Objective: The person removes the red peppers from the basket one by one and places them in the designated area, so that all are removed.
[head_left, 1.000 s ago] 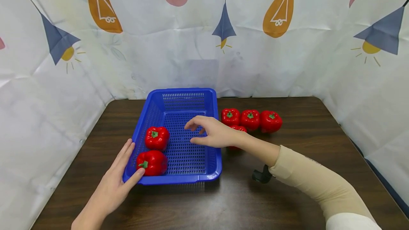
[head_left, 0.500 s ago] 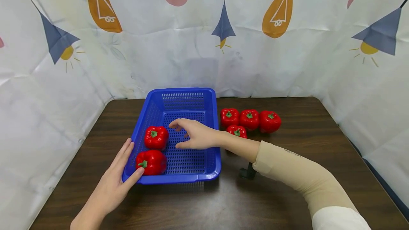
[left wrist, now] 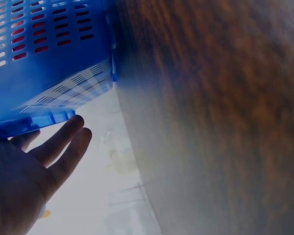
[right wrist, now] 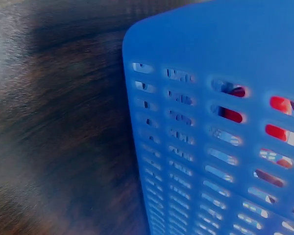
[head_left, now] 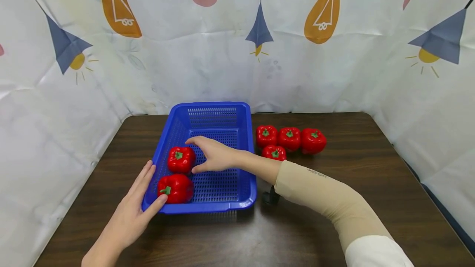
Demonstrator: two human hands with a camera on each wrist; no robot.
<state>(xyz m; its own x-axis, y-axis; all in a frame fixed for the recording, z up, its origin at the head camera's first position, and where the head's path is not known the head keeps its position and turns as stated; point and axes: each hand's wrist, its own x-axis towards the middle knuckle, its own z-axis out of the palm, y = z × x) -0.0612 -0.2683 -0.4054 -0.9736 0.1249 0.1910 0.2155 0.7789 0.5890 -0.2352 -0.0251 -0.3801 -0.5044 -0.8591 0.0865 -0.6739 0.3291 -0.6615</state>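
Head view, far left: we see our left hand (head_left: 130,213) at the front left corner of a blue basket (head_left: 208,208), fingers straight along the outside of the wall and thumb apart from them, lying over the rim; we cannot tell whether the thumb touches the pepper beside it. Our left wrist view shows those fingers extended beneath the rim. Inside the basket, along its left side, sit two red peppers: a rear pepper (head_left: 181,160), green stem up, and a front pepper (head_left: 177,188), tipped so that its stem points left. Just to the right of the rear pepper is our right hand (head_left: 211,154), palm toward it, thumb and forefinger spread wide; we cannot make out contact, and the other fingers are mostly hidden. Our right wrist view catches red only through the slots of the basket's wall. Right of the basket, on the dark brown desk (head_left: 326,217), a nearer pepper (head_left: 273,152) is partly covered by our forearm, in front of a row of three peppers (head_left: 290,139). Our right arm wears a beige sleeve (head_left: 315,188), with a small black object (head_left: 271,197) beneath the wrist.
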